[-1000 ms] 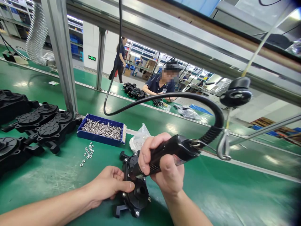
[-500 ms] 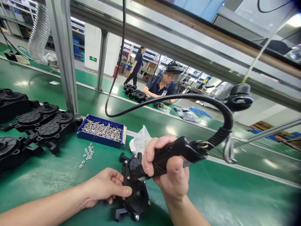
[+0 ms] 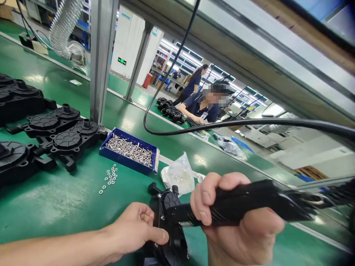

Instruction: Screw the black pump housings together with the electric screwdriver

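My left hand [image 3: 138, 229] grips the left edge of a black plastic housing [image 3: 169, 201], thumb on its top face. My right hand [image 3: 235, 214] is wrapped round a black electric screwdriver [image 3: 244, 203], which lies nearly level with its nose over the housing. The driver's tip is hidden. Small silver screws show in the housing's rim. Behind it lies a clear plastic bag [image 3: 179, 175]. A blue box [image 3: 126, 164] holds many silver screws [image 3: 129, 148], and several small washers [image 3: 111, 177] lie on the green surface in front of it.
Several black housings [image 3: 68, 140] stand at the left. A metal post [image 3: 101, 66] rises behind them. A black cable [image 3: 249, 123] runs across the view to the right. Across the bench a seated person [image 3: 203, 109] is beside dark cables [image 3: 169, 111]; other people are farther back.
The view has shifted and tilted. The screwdriver and my right hand appear larger and farther right, with the driver lying more level. My left hand still grips the housing.
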